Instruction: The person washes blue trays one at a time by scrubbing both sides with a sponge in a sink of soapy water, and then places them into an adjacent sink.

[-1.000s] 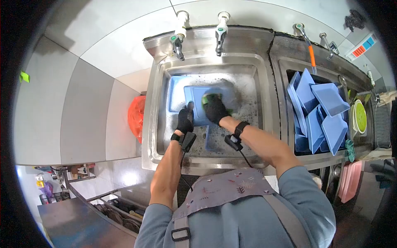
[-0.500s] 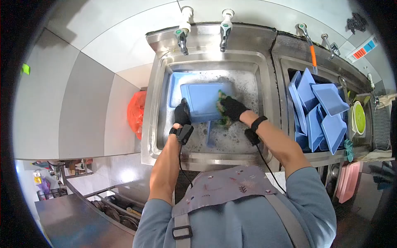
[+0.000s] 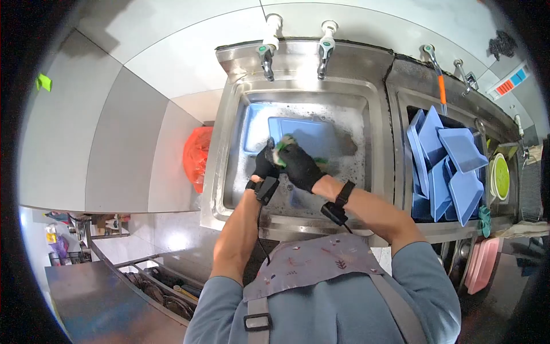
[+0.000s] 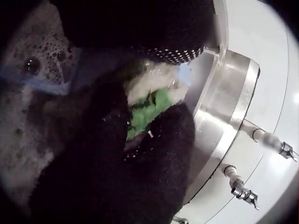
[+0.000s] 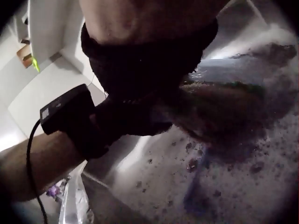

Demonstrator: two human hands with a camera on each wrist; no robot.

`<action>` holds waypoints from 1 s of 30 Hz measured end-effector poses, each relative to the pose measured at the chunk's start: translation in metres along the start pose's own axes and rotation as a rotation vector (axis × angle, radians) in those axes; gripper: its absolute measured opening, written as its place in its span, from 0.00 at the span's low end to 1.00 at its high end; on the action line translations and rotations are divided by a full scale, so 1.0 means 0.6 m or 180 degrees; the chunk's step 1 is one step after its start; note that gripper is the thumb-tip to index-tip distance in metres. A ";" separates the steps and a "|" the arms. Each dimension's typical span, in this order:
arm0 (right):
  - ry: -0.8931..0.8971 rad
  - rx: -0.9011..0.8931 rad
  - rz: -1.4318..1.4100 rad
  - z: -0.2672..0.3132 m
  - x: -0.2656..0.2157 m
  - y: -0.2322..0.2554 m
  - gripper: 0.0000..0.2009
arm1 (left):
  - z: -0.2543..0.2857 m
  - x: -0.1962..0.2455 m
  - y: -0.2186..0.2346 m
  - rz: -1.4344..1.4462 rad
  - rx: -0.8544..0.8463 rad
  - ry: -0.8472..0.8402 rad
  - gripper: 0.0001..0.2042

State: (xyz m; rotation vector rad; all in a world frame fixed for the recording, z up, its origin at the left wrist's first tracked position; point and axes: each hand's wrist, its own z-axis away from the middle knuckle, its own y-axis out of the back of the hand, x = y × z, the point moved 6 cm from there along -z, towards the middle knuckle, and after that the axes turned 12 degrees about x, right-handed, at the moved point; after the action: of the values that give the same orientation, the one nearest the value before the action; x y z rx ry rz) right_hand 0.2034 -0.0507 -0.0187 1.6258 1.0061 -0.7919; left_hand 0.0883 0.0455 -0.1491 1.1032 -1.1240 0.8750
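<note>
Gripping the near left edge of a blue tray, the left hand in its black glove is holding it tilted up out of the suds, fingers curled round the rim. Pressing against that same edge, the right hand is closing its gloved fingers on a green sponge, which is sitting right between the two hands, white with foam. Seen from the left wrist, the sponge is showing green and frothy between the dark glove fingers. Beyond the grip, the tray is leaning toward the back wall of the steel sink, with soapy water lying around and below it. Further behind the hands, two taps are standing over the basin. Well off to the right of the grip, a stack of blue trays is standing on edge in the neighbouring basin.
</note>
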 end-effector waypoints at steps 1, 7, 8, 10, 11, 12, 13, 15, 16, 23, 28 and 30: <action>0.0479 0.0305 0.0537 0.005 -0.036 0.002 0.12 | -0.009 -0.027 -0.019 0.1516 -0.0491 0.0732 0.24; 0.0517 0.0149 0.1300 -0.026 -0.032 0.017 0.13 | 0.041 0.084 0.020 0.0298 0.0617 0.0348 0.21; 0.0566 0.0293 0.1120 -0.030 -0.026 0.027 0.14 | 0.044 0.113 0.020 -0.1447 0.0949 -0.0987 0.20; 0.0629 0.0422 0.0946 -0.036 -0.008 0.051 0.14 | 0.045 0.108 0.018 -0.1579 0.0834 -0.1383 0.25; -0.0217 0.0308 0.0248 -0.039 0.022 0.067 0.16 | 0.046 0.107 0.014 -0.1940 0.0692 -0.1561 0.27; -0.0631 0.0230 -0.0109 -0.031 0.056 0.076 0.18 | 0.045 0.104 0.010 -0.2304 0.0544 -0.1738 0.28; -0.1054 0.0196 -0.0452 -0.022 0.091 0.085 0.19 | 0.048 0.107 0.016 -0.2204 0.0563 -0.1986 0.30; -0.0675 0.0513 0.1925 0.006 0.224 0.102 0.21 | 0.058 0.126 0.016 -0.2273 0.0464 -0.1848 0.22; -0.0688 0.0526 0.1923 0.018 0.270 0.114 0.21 | 0.063 0.141 0.016 -0.2349 0.0366 -0.1703 0.15; -0.2543 0.0596 0.2419 0.004 0.479 0.183 0.24 | 0.078 0.183 0.029 -0.1607 0.0464 -0.0043 0.32; -0.0860 0.1134 0.1969 -0.060 0.353 0.133 0.18 | 0.077 0.205 0.016 -0.1643 0.0329 -0.0055 0.33; -0.0652 0.1226 0.1749 -0.084 0.164 0.144 0.13 | 0.070 0.202 0.006 -0.1695 0.0210 -0.0028 0.32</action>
State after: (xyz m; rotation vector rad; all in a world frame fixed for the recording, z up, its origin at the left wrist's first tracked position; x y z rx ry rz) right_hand 0.3248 0.0094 -0.0554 1.9739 0.2373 -0.7751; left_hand 0.1028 0.0059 -0.0278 1.3762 -0.7532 0.4882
